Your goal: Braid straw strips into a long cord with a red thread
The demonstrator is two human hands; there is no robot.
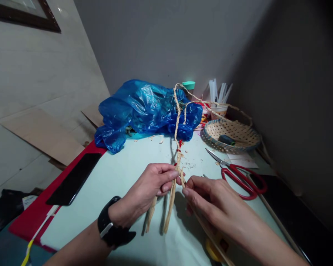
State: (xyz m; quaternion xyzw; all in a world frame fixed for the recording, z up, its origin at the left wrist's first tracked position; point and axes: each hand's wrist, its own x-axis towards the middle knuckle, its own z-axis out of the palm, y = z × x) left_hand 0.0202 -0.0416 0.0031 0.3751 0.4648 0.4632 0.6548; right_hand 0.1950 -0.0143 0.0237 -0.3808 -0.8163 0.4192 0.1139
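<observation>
A long braided straw cord (177, 129) runs from the back of the table toward me. My left hand (154, 181), with a black watch on its wrist, pinches the near end of the braid between thumb and fingers. Loose straw strands (170, 212) hang below that grip toward the table. To the right, my right hand (215, 199) has its thumb and forefinger closed on another straw strand, which trails down beneath the palm. A bit of red (180, 145) shows on the braid just above the left hand.
A blue plastic bag (138, 107) fills the back. Right of it stand a cup of white strips (219, 109) and a woven basket (211, 138) with a dark spool (226, 139). Red-handled scissors (240, 179) lie near my right hand. A black phone (74, 179) rests at left.
</observation>
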